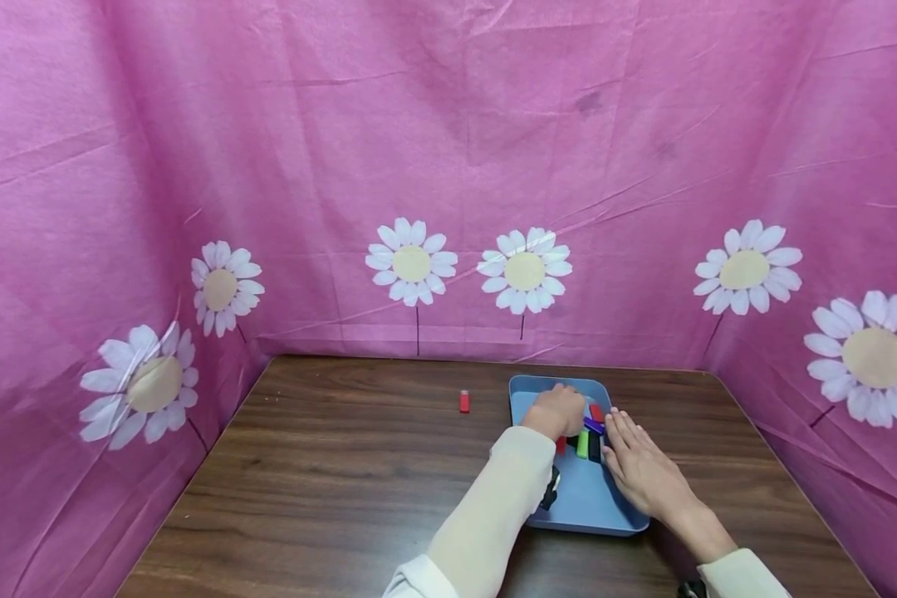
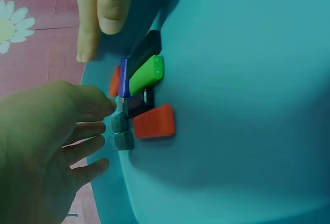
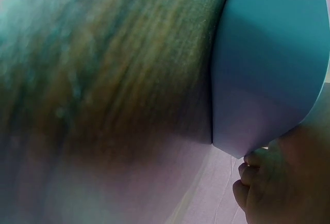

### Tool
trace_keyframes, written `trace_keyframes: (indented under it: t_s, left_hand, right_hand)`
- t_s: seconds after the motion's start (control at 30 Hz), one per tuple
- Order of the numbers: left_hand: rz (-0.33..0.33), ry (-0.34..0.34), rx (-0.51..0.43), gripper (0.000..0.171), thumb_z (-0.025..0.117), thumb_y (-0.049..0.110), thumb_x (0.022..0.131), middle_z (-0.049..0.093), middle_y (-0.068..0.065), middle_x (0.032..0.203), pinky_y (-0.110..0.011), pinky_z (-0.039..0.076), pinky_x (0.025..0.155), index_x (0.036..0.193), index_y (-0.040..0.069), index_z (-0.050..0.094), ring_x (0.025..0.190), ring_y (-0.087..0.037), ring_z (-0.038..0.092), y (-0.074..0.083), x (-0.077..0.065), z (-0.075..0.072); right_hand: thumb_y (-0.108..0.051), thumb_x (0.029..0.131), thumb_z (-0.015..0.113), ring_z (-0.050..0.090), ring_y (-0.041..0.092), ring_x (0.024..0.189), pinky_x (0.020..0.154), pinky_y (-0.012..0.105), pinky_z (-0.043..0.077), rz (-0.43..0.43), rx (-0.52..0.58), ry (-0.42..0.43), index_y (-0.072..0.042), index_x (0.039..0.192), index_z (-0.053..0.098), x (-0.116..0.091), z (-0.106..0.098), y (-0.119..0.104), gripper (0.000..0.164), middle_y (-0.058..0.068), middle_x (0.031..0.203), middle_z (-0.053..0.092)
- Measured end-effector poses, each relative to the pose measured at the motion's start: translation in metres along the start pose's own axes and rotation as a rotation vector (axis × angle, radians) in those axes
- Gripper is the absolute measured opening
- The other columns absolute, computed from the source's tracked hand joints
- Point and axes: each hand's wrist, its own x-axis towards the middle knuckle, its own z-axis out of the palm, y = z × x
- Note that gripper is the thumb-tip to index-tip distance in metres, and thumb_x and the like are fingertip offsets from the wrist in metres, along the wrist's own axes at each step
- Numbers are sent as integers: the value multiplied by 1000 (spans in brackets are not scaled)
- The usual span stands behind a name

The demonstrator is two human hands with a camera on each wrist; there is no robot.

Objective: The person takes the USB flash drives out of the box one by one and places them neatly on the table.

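A person's left hand (image 1: 561, 411) reached down into a blue-grey tray (image 1: 583, 507) on a brown wood-grain desk (image 1: 344, 465). Its grip was partly hidden: in the left wrist view several fingers were loosely bent with gaps between them, but one could not tell whether the thumb and a hidden finger pinched anything. Close by, inside the tray, small sticks lay bunched together: a red stick (image 2: 154, 122), a black stick (image 2: 147, 51), a bright green stick (image 2: 148, 72), a purple stick (image 2: 124, 79), and other dark and red pieces. Two small dark cubes (image 2: 121, 132) sat beside the nearer red one.

The right hand (image 1: 646, 469) rested along the tray's right rim, its grip spread flat, fingers straight. Left of the tray, well apart, a lone red stick with a pale end (image 1: 464, 403) lay on the desk. A pink cloth (image 1: 433, 124) printed with white daisies surrounded the desk.
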Motion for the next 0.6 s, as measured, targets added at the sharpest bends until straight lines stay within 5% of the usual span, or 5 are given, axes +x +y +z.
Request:
trace_keyframes:
  t_s: [0.27, 0.6]
  left_hand:
    - [-15, -14, 57, 29, 65, 35, 104, 60, 17, 147, -22, 51, 106, 132, 32, 75, 122, -4, 54, 3, -5, 6]
    - [-9, -11, 78, 30, 65, 35, 105, 56, 14, 153, -33, 41, 122, 134, 32, 74, 140, -7, 50, 3, -2, 7]
  right_hand:
    - [-21, 110, 54, 37, 53, 153, 120, 67, 35, -5, 4, 4, 16, 155, 40, -1, -1, -1, 59, 36, 164, 37]
    - [-21, 110, 55, 37, 54, 152, 120, 67, 35, -6, 18, 2, 16, 154, 41, -2, -3, -3, 59, 36, 164, 37]
